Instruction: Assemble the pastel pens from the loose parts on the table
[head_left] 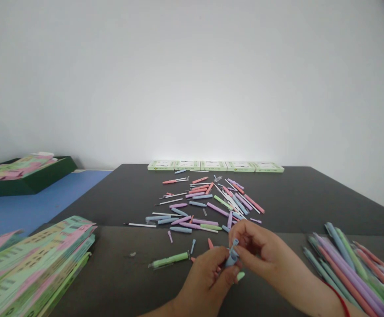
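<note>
Both hands pinch one slim blue plastic pen barrel (232,256) low centre: left hand (208,279) below, right hand (261,248) above; bare matte table (310,198) lies open beyond the scattered pen parts (208,202).

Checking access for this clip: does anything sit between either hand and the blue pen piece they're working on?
Nothing visible does. The left hand and right hand both pinch the blue pen piece directly, above the table; loose pen parts lie farther back.

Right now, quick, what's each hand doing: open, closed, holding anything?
Left hand: closed, holding the blue pen piece.
Right hand: closed, fingertips pinching the top of the same blue pen piece.
</note>
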`<state>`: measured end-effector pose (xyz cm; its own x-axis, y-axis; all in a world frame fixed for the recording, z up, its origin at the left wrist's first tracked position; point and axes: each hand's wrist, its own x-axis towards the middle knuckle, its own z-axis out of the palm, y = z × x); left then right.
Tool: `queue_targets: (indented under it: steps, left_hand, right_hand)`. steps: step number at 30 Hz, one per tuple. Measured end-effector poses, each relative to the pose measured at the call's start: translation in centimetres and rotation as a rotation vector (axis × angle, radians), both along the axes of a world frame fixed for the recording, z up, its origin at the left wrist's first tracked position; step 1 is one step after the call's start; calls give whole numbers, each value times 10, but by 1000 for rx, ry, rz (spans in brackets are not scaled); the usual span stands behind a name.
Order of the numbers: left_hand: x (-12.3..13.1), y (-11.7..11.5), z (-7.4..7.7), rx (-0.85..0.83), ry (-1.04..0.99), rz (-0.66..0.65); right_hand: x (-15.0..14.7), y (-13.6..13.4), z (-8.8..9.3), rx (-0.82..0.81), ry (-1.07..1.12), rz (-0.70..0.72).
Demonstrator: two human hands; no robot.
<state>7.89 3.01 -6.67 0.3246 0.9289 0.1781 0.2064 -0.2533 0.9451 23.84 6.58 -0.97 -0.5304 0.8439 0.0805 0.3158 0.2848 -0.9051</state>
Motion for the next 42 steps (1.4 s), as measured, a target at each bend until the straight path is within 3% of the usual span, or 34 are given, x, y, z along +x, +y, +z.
queue_targets:
  steps: [10,14,18,24,28,33,42]
  left_hand:
    - [-4,4,-4,-23,-59,-7]
    - [-4,3,-1,-24,-66,-8]
    - [-4,3,3,4,-41,10]
    - [-7,-2,6,14,-91,15]
    - [-9,-3,10,-8,-187,84]
    - [-16,-1,11,-136,-369,67]
    - [-19,-11,-15,-110,-570,152]
  right_hand:
    - [1,-3,7,123,-130,26]
    - [2,-4,8,130,-109,8]
    - [2,-3,7,236,-104,45]
    - [7,6,6,360,-210,-37]
    - [13,20,-4,393,-345,-49]
    - [15,32,-24,429,-554,-73]
    - [9,26,-40,389,-718,19]
